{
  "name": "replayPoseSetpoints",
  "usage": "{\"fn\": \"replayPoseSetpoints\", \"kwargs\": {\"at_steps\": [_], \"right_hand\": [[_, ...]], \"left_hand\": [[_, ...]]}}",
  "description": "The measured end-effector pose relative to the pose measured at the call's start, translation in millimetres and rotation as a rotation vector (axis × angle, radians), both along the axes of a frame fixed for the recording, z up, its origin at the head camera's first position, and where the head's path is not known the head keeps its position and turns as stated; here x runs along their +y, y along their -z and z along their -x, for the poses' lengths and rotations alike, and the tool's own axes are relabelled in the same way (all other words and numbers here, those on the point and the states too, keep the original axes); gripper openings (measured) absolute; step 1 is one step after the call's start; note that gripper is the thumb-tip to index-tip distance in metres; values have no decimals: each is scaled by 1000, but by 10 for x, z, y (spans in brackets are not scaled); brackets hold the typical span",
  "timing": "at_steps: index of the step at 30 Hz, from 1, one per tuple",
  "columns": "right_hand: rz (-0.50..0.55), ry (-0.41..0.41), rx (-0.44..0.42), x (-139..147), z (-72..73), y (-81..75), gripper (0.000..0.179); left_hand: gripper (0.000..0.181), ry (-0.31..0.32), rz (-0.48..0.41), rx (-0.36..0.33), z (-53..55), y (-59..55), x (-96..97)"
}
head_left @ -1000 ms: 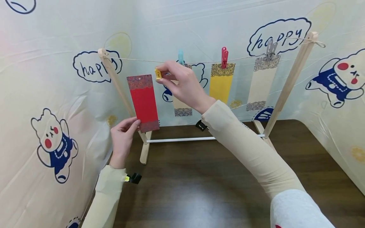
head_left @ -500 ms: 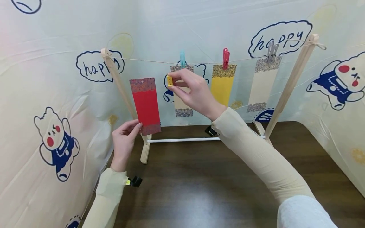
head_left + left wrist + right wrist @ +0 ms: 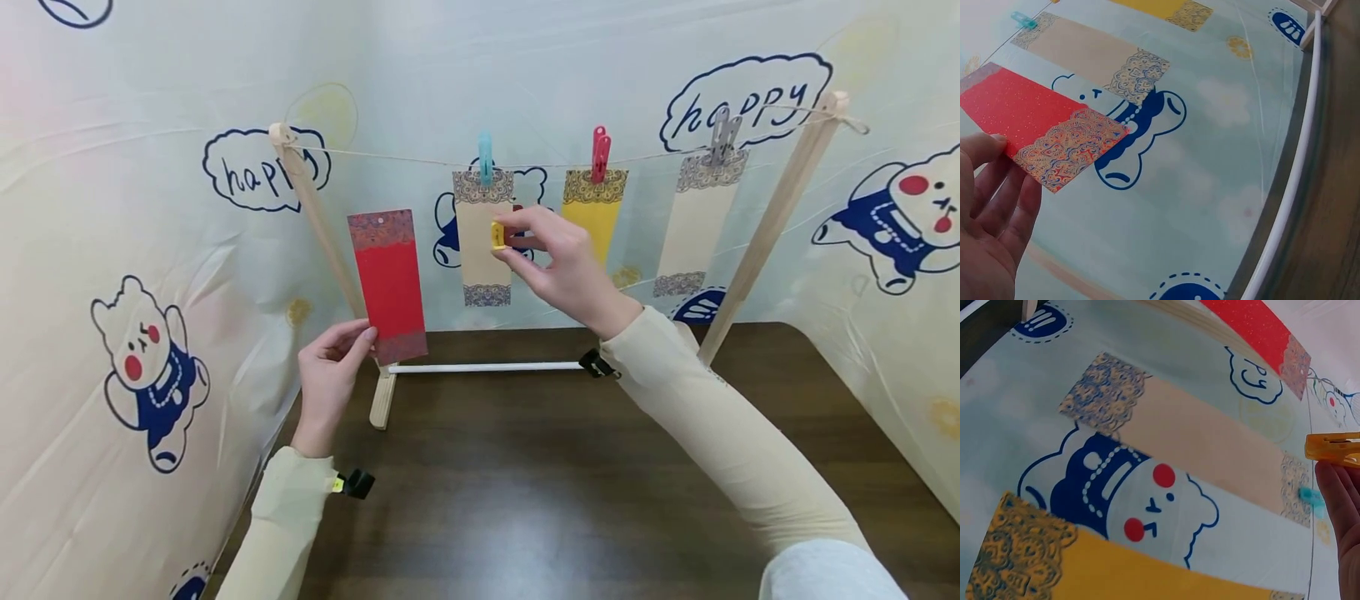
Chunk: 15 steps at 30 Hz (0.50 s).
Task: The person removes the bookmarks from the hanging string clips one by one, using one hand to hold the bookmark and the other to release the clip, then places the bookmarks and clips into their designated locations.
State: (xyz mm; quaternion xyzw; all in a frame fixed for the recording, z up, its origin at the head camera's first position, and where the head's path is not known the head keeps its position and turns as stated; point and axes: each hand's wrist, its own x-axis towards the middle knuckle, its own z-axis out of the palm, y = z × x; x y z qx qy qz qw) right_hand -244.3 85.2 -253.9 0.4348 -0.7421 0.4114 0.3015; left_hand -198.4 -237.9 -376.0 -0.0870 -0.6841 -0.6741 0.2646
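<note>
My left hand [image 3: 330,375] pinches the lower left edge of a red bookmark [image 3: 392,287], a tall paper strip with patterned ends and a small hole at the top. It stands upright below the left part of the string. Between the thumb and fingers of my right hand [image 3: 566,262] is a yellow clothespin [image 3: 498,236], which overlaps the beige bookmark [image 3: 480,225] in the head view. That bookmark hangs from the string [image 3: 397,158] by a blue clothespin [image 3: 486,158]. In the right wrist view the yellow clothespin [image 3: 1335,447] shows at the right edge.
A yellow bookmark [image 3: 596,208] hangs from a red clothespin [image 3: 601,154], a pale one [image 3: 693,229] from a grey clothespin [image 3: 724,137]. Wooden posts [image 3: 776,225] and a white rod [image 3: 480,367] form the rack on a dark table [image 3: 480,500]. Printed cloth [image 3: 172,250] surrounds it.
My right hand has moved right and slightly down with the yellow clothespin, away from the red bookmark. The left hand has barely shifted and still pinches the red bookmark.
</note>
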Motion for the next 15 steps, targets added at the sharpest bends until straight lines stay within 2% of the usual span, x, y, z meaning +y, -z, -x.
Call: {"fn": "replayPoseSetpoints", "kwargs": {"at_steps": [15], "right_hand": [[-1, 31, -26, 299, -77, 136, 39]], "left_hand": [[20, 1, 27, -6, -2, 65, -2]]}}
